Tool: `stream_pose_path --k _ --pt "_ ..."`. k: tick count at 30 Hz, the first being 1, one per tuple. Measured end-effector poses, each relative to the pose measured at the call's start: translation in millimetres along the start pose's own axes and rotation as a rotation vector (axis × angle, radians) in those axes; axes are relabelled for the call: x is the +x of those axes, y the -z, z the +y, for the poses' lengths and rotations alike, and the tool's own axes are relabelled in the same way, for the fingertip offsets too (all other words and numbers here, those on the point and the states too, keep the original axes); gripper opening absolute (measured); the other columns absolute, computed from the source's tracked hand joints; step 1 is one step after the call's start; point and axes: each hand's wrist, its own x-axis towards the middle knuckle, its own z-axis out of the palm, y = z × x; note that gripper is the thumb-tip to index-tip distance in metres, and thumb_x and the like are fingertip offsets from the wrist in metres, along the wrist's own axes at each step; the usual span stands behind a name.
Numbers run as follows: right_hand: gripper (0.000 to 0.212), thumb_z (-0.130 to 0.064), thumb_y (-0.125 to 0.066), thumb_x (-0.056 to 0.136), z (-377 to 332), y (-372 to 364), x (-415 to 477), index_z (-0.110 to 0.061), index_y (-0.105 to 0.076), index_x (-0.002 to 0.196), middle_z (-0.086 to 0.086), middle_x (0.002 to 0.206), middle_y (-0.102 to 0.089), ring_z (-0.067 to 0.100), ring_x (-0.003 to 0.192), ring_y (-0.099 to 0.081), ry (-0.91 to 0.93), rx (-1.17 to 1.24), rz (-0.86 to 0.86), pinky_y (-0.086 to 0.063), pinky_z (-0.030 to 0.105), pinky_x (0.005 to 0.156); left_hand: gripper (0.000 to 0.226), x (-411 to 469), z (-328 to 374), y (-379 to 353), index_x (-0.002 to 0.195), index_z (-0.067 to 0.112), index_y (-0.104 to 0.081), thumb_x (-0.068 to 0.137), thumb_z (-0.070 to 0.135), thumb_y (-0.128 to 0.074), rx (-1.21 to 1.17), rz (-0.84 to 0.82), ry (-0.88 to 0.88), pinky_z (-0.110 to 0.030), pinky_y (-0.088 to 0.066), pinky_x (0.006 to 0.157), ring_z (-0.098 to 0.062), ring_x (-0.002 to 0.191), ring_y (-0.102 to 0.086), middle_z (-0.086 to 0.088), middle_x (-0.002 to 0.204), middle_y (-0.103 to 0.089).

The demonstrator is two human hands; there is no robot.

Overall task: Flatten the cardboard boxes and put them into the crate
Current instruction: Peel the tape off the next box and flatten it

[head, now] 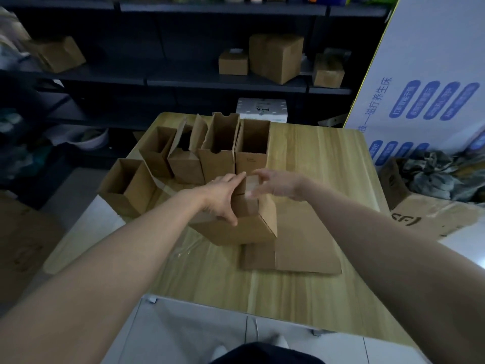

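A brown cardboard box (pixel 246 227) lies tilted in the middle of the wooden table (pixel 315 158), its open end turned away from me. My left hand (pixel 223 195) grips its left side, thumb low at the front, fingers reaching over the top flap. My right hand (pixel 275 183) is blurred at the far top flap, fingers curled toward it; whether it holds the flap is unclear. A flattened cardboard sheet (pixel 304 243) lies under and right of the box. Several open boxes (pixel 217 153) stand in a row behind. No crate is recognisable.
Another open box (pixel 126 187) stands at the table's left edge. Clear plastic film (pixel 189 248) lies on the table. A dark shelf (pixel 225 82) with cardboard boxes runs behind. A big printed white carton (pixel 425 82) and a box holding cloth (pixel 433 185) are at the right.
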Motion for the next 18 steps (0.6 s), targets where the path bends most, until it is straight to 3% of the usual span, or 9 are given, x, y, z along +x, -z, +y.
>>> stream_pose_path --k 2,5,9,14,16,18 --pt "0.121 -0.042 -0.082 0.066 0.8 -10.0 6.9 -0.029 0.001 0.152 0.007 0.159 -0.010 0.031 0.145 -0.015 0.001 -0.210 -0.022 -0.018 0.052 0.116 0.130 1.3 -0.4 -5.0 0.150 0.026 0.008 0.059 0.038 -0.085 -0.013 0.012 0.004 -0.040 -0.025 0.115 -0.021 0.141 -0.017 0.005 0.156 -0.009" --pt "0.134 -0.039 -0.086 0.060 4.2 -20.1 8.3 -0.027 0.011 0.151 0.002 0.159 0.004 0.033 0.146 -0.005 0.043 -0.479 0.038 -0.020 0.053 0.116 0.130 4.3 4.2 -11.2 0.151 0.023 0.005 0.058 0.041 -0.085 -0.084 0.046 0.010 -0.041 -0.027 0.114 -0.020 0.140 -0.019 0.005 0.155 -0.011" --pt "0.131 -0.033 -0.087 0.061 21.3 -11.2 5.5 -0.021 0.006 0.152 0.005 0.158 0.001 0.035 0.143 -0.015 0.035 -0.535 0.053 -0.028 0.050 0.113 0.121 8.3 5.3 -14.3 0.151 0.025 -0.006 0.060 0.038 -0.086 -0.285 0.019 0.008 -0.041 -0.023 0.116 -0.019 0.142 -0.019 0.004 0.156 -0.014" --pt "0.121 -0.026 -0.088 0.060 52.4 12.2 0.2 -0.019 -0.006 0.149 0.008 0.145 -0.021 0.033 0.131 -0.032 -0.042 -0.447 0.042 -0.038 0.047 0.107 0.082 3.8 -29.7 -17.0 0.150 0.018 -0.021 0.084 0.016 -0.069 -0.569 0.017 0.205 -0.033 -0.032 0.106 -0.022 0.133 -0.037 -0.005 0.152 -0.030" --pt "0.119 -0.023 -0.086 0.063 59.5 17.6 0.0 -0.022 -0.004 0.150 0.005 0.149 -0.015 0.034 0.134 -0.028 -0.087 -0.453 0.020 -0.037 0.048 0.108 0.070 2.2 -38.5 -24.7 0.148 0.011 -0.026 0.088 0.007 -0.062 -0.792 0.005 0.289 -0.036 -0.037 0.103 -0.023 0.123 -0.045 -0.009 0.145 -0.039" --pt "0.118 -0.022 -0.082 0.067 60.6 17.9 2.8 -0.023 0.001 0.151 0.001 0.157 0.001 0.036 0.144 -0.008 -0.106 -0.565 0.009 -0.027 0.053 0.113 0.055 3.7 -37.9 -33.6 0.143 0.006 -0.035 0.091 -0.003 -0.053 -1.045 -0.006 0.310 -0.040 -0.042 0.102 -0.024 0.116 -0.051 -0.010 0.131 -0.051"
